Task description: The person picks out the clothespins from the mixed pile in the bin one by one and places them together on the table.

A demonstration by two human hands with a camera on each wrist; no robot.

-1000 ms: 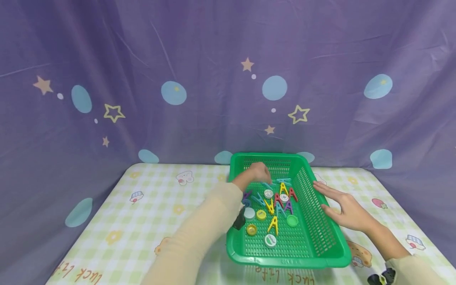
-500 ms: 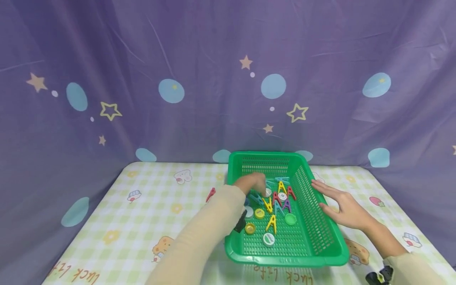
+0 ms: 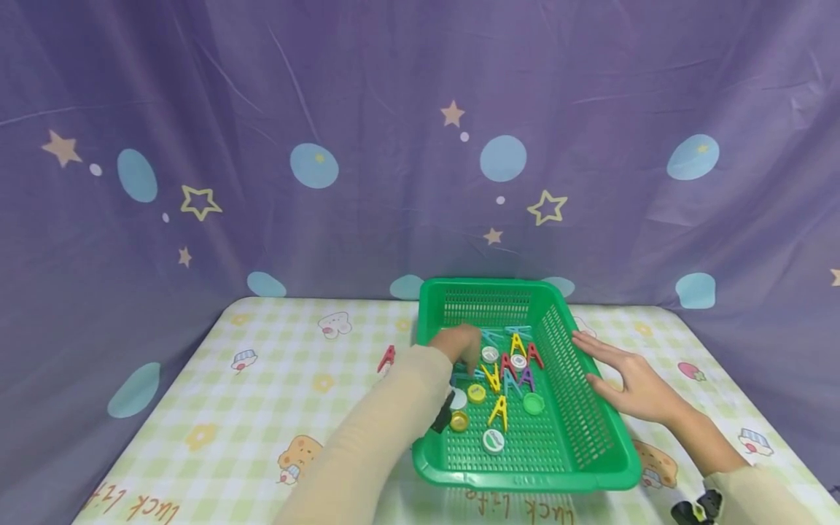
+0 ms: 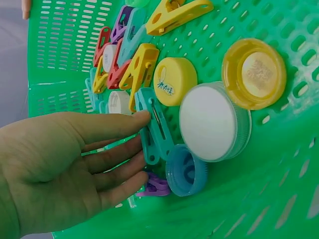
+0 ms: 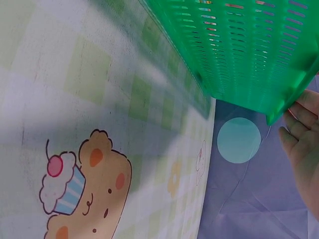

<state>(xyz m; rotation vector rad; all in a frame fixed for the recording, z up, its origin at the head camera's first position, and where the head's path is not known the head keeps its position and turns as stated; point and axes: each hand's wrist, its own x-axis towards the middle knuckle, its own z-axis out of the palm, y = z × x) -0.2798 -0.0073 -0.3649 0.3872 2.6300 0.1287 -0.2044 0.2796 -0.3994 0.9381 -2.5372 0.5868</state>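
The teal clothespin point(image 4: 160, 130) is pinched between thumb and fingers of the left hand point(image 4: 75, 169) inside the green basket point(image 3: 525, 481), whose rim is touched by the outstretched right hand point(image 3: 633, 379). Held by one edge, it could be twisted loose or caught on the blue cap point(image 4: 198, 179). Yellow clothespins point(image 3: 499, 412), red clothespins point(image 3: 534, 355) and a white cap point(image 4: 207, 122) are also contained there.

Clothespins point(image 3: 502, 405), caps point(image 3: 494, 441) in basket point(image 3: 525, 480) on table point(image 3: 262, 408); curtain point(image 3: 394, 87) behind.
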